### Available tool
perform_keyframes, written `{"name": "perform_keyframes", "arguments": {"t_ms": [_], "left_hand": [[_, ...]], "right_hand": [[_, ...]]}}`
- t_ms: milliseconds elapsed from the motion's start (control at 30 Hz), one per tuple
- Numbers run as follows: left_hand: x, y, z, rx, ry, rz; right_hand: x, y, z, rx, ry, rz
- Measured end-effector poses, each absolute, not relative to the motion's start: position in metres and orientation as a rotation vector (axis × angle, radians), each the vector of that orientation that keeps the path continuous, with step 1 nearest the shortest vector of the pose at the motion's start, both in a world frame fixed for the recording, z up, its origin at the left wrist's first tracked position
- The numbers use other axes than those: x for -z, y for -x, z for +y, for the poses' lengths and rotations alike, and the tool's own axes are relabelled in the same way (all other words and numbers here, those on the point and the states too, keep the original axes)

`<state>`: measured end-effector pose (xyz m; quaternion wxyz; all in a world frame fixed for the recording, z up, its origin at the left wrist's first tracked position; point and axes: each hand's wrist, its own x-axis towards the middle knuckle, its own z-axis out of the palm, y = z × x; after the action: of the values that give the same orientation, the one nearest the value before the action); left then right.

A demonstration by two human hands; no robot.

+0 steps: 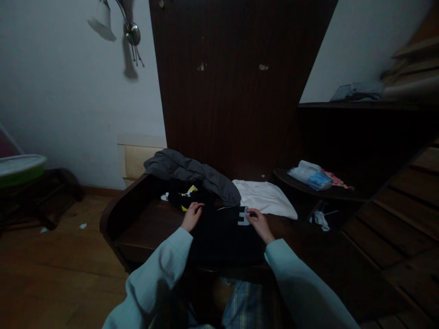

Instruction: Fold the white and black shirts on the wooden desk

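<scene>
A black garment with pale grey lettering lies spread on the dark wooden bench in front of me. My left hand is closed on its far left corner, thumb and fingers pinched together. At the far right, beside the grey letter, my right hand pinches the garment's edge. Just behind it rests a folded white shirt. A dark grey garment is draped over the bench's left end and back. Under it sits a bunched black cloth with yellow and white print.
The dark wooden bench has a curved left arm. To the right, a corner shelf holds a plastic packet. A green tub stands on a stool at far left. Behind the bench rises a dark wooden panel.
</scene>
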<state>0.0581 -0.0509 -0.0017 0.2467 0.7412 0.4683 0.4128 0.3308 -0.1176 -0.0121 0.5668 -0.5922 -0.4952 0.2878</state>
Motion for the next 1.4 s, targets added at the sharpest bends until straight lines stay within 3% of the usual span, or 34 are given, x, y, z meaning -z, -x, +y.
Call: {"name": "perform_keyframes", "arguments": {"t_ms": [533, 767, 1400], "left_hand": [[-0.002, -0.054, -0.048, -1.172, -1.831, 1.220], [0.003, -0.054, -0.045, -1.291, -1.822, 1.240], [-0.003, -0.059, -0.048, -1.186, -1.841, 1.237]], "right_hand": [[0.012, -0.332, -0.118, -0.714, 1.318, -1.131], [0.011, -0.330, -0.117, -0.586, 1.256, -1.229], [0.026, -0.336, -0.112, -0.502, 1.350, -1.415]]}}
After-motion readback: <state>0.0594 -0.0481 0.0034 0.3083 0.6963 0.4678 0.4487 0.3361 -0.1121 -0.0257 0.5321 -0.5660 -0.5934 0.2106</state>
